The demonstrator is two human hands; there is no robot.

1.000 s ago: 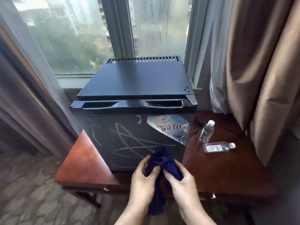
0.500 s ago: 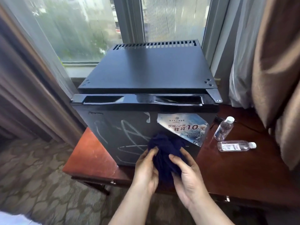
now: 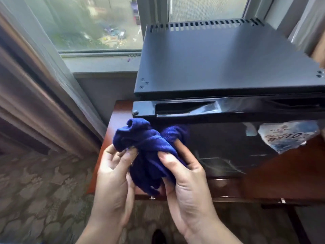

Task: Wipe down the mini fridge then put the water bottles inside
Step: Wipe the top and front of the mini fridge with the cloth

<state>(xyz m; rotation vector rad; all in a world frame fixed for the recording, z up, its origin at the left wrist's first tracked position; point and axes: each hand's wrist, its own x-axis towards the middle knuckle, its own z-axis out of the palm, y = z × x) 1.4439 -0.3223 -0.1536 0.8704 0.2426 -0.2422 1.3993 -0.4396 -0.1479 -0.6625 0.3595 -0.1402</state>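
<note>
A black mini fridge point(image 3: 228, 64) stands on a reddish wooden table point(image 3: 281, 173), its door shut and marked with white scribbles and a torn sticker point(image 3: 286, 136). A bunched dark blue cloth point(image 3: 149, 150) is held in front of the door's upper left corner. My left hand point(image 3: 114, 175) pinches its left side and my right hand point(image 3: 186, 180) grips its right side. The cloth's top reaches the door near the handle recess point(image 3: 184, 108). The water bottles are out of view.
A window point(image 3: 91, 23) with a grey sill lies behind and left of the fridge. Curtains point(image 3: 35, 95) hang at the far left. Patterned carpet point(image 3: 44, 191) covers the floor below the table's left edge.
The view has shifted right and closer to the fridge, so the bottles have left the frame. Both hands have raised the cloth from the door's lower middle to its upper left corner.
</note>
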